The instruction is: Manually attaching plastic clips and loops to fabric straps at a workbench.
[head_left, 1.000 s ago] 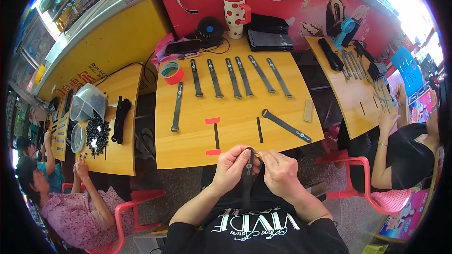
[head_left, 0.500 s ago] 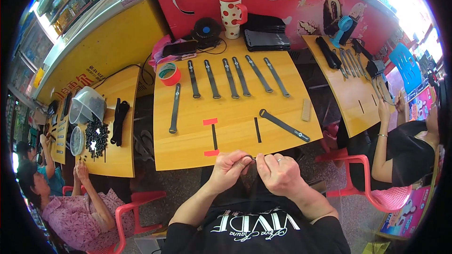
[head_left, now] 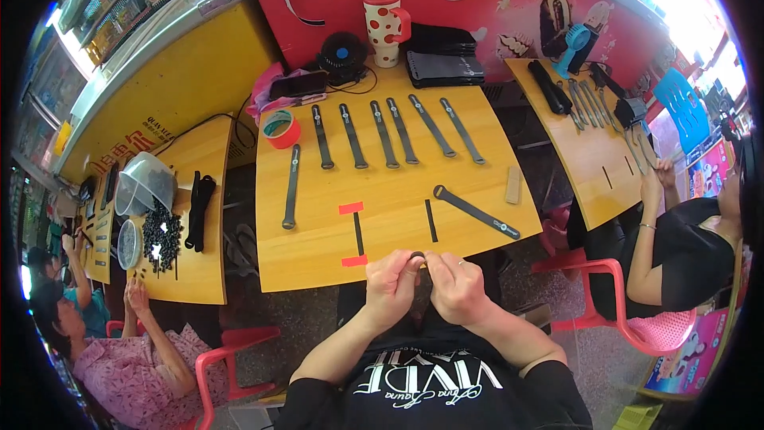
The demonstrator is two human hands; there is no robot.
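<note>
Just past the table's near edge, my left hand (head_left: 389, 288) and my right hand (head_left: 459, 287) are closed together, thumbs and fingers pinching a small dark curved piece (head_left: 417, 255). Most of this piece is hidden by the fingers, so its kind does not show. On the table beyond them, a dark strap (head_left: 477, 213) with a loop at one end lies slanted to the right. Several similar straps (head_left: 356, 136) are laid in a row farther back, and one strap (head_left: 292, 188) lies at the left. Two short black strips (head_left: 358, 232) show on the tabletop, the left one between red tape pieces (head_left: 350, 208).
A tape roll (head_left: 281, 130), a phone (head_left: 298, 85), a small fan (head_left: 343, 56), a spotted tumbler (head_left: 383, 30) and stacked black sheets (head_left: 446, 68) occupy the yellow table's (head_left: 318, 272) far side. A tan block (head_left: 513, 185) lies right. Co-workers sit at tables on both sides.
My hands have drawn slightly closer together and tilted upward around the small dark piece, which now shows as a tighter curve. The view has shifted a little.
</note>
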